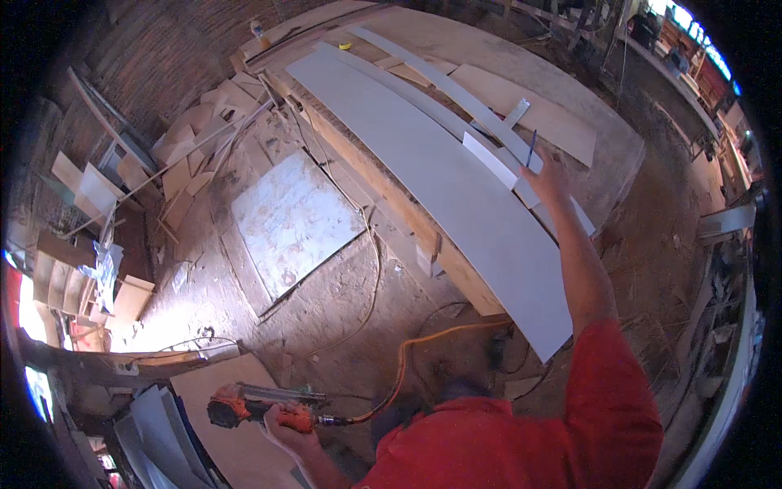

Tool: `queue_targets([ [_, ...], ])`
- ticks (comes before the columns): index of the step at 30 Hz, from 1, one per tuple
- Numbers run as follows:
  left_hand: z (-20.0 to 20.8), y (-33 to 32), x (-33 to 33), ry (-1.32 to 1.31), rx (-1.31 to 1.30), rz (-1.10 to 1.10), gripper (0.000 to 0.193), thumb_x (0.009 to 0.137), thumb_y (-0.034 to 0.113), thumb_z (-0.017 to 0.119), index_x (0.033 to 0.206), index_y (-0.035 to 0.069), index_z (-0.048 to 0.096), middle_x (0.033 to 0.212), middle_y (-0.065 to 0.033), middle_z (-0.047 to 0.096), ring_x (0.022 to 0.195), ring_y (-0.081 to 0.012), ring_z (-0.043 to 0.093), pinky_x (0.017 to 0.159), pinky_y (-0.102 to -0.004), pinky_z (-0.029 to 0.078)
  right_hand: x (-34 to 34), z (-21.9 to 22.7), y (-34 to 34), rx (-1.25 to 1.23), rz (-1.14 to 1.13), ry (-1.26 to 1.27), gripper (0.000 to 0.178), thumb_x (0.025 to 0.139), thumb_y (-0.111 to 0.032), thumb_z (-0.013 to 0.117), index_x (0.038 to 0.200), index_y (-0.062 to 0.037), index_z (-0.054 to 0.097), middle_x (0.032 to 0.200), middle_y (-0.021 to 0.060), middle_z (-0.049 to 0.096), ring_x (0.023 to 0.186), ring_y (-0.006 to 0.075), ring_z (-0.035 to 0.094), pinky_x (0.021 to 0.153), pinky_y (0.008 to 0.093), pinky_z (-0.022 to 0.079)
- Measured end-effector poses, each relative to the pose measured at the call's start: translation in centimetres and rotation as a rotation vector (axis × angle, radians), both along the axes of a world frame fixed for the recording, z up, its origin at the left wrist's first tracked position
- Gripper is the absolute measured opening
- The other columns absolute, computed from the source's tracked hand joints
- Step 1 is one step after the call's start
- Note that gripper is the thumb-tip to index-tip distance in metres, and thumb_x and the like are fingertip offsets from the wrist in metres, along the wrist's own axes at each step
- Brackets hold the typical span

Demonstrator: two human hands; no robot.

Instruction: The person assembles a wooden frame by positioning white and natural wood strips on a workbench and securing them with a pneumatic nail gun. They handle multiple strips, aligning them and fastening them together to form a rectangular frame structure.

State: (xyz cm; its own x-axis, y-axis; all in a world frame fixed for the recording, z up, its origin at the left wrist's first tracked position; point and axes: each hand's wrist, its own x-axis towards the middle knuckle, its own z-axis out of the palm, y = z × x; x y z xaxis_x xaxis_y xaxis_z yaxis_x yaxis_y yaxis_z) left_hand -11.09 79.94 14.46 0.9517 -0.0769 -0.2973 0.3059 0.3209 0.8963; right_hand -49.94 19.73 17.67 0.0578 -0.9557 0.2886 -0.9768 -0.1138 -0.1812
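**Nail gun [251,407] and blue pencil [532,150] held near a long grey panel [440,175]**

In the head view, the nail gun, orange and black, is carried by the left hand [291,432], below the near end of the tabletop [617,163] and to its left. The fingers are clamped around its grip, and an orange hose [401,363] is joined to its end. The tool is judged to be rather heavy and rigid; it is best held by the grip, with some slack left in the hose.

The right hand [550,181] is placed over the right part of the tabletop. Its fingers appear to be pressed together on the blue pencil; whether the narrow board [481,116] below is also touched cannot be told. The pencil is light and thin, so it should be taken near its point. Just beside these fingers, a short white strip [490,161] is seen.

The grey panel is laid along the left edge of the tabletop, and its near end seems to pass beyond the near corner. It looks thin, smooth and somewhat flexible; it would be supported best at its 2 long edges, spaced well apart, and its corners could be chipped. Near the far edge, a yellow tape measure [345,46] is seen.
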Motion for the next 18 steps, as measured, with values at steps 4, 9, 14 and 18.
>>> queue_targets([
  [4,-3.0,-0.4,6.1,0.09,-0.101,-0.096,0.021,0.09,0.033,0.059,0.081,0.014,0.055,0.065,-0.003,0.052,0.044,-0.0188,0.046,0.039,-0.0357,0.04,5.3,-2.0,-0.7,0.104,0.026,0.095,0.072,0.088,-0.054,0.074,0.139,-0.0067,0.06,0.142,0.022,0.057,0.135,0.04,0.053,0.102,0.0584,0.049],
  [9,-0.5,-7.1,13.1,-0.049,-0.007,-0.388,0.019,0.081,0.011,0.062,0.098,0.008,0.054,0.074,-0.0045,0.055,0.063,-0.0195,0.059,0.053,-0.0338,0.051,5.3,-9.8,-5.7,0.294,-0.08,0.135,0.06,0.097,-0.042,0.067,0.149,-0.0173,0.048,0.142,0.0141,0.059,0.136,0.0353,0.053,0.107,0.0547,0.046],
  [14,1.9,-16.3,19.1,-0.103,0.009,-0.257,0.015,0.084,0.018,0.066,0.078,0.007,0.058,0.065,-0.0067,0.055,0.048,-0.022,0.054,0.043,-0.0383,0.047,7.1,-11.0,-5.1,0.118,-0.162,0.254,0.053,0.097,-0.042,0.066,0.142,-0.0159,0.053,0.134,0.0135,0.065,0.124,0.0359,0.061,0.099,0.0555,0.05],
  [18,3.8,-24.1,22.3,-0.043,0.006,-0.397,0.012,0.084,0.016,0.064,0.088,0.007,0.057,0.071,-0.0065,0.056,0.057,-0.0223,0.057,0.048,-0.037,0.049,6.7,-12.6,-5.8,0.041,-0.205,0.304,0.05,0.098,-0.043,0.064,0.138,-0.0155,0.055,0.13,0.0124,0.067,0.122,0.0353,0.062,0.098,0.0571,0.05],
])
